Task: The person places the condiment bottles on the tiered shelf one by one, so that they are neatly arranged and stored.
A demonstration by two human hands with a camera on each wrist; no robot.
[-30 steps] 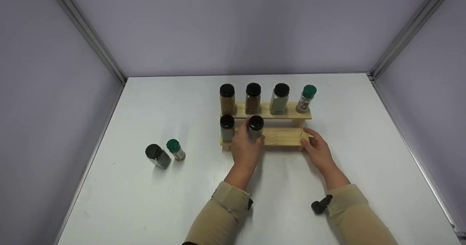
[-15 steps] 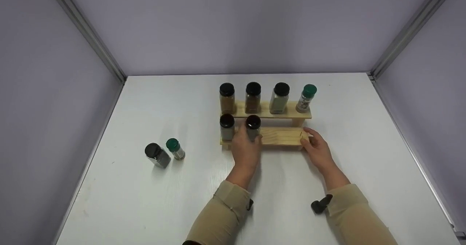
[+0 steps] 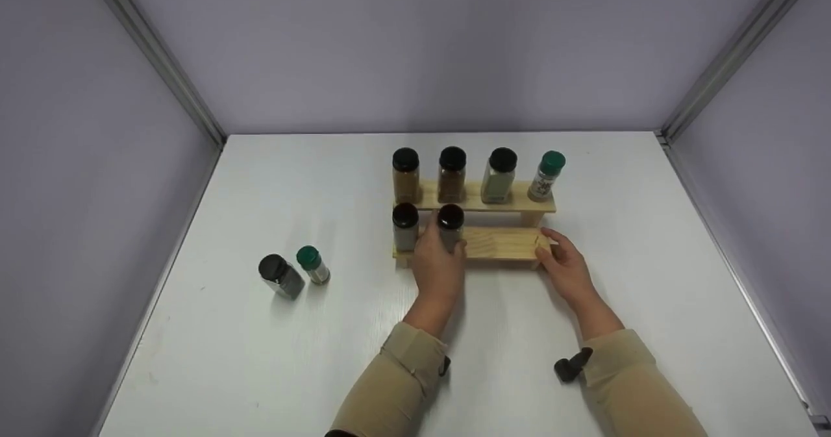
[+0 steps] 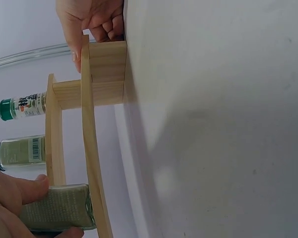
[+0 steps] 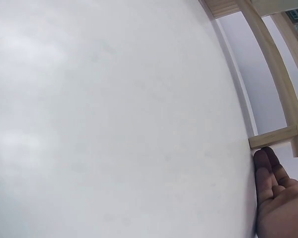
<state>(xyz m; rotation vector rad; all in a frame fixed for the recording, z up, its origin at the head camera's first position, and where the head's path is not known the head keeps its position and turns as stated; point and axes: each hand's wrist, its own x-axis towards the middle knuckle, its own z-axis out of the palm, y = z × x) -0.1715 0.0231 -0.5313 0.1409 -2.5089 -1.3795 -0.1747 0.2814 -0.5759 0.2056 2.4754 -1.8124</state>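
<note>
My left hand (image 3: pixel 439 273) grips a black-lidded spice jar (image 3: pixel 450 221), which is upright on the lower step of a two-tier wooden spice rack (image 3: pixel 500 243). In the left wrist view, the base of this jar (image 4: pixel 59 207) meets the shelf, thumb on one side. At the rack's right end, my right hand (image 3: pixel 569 270) pinches the lower board's corner; its fingers (image 5: pixel 265 171) lie by the end support in the right wrist view. Left of the gripped jar stands another black-lidded jar (image 3: pixel 406 229).
On the upper step stand black-lidded jars (image 3: pixel 406 180), (image 3: pixel 452 177), (image 3: pixel 498 178) and a green-capped shaker (image 3: pixel 546 176). Farther left on the white table (image 3: pixel 214 359) are a black-lidded jar (image 3: pixel 282 277) and a small green-capped shaker (image 3: pixel 314 266). Panels enclose the table's back and sides.
The gripped jar and my left hand have shifted slightly left along the lower step, closer to the neighbouring jar. My right hand has kept its place on the rack's end.
</note>
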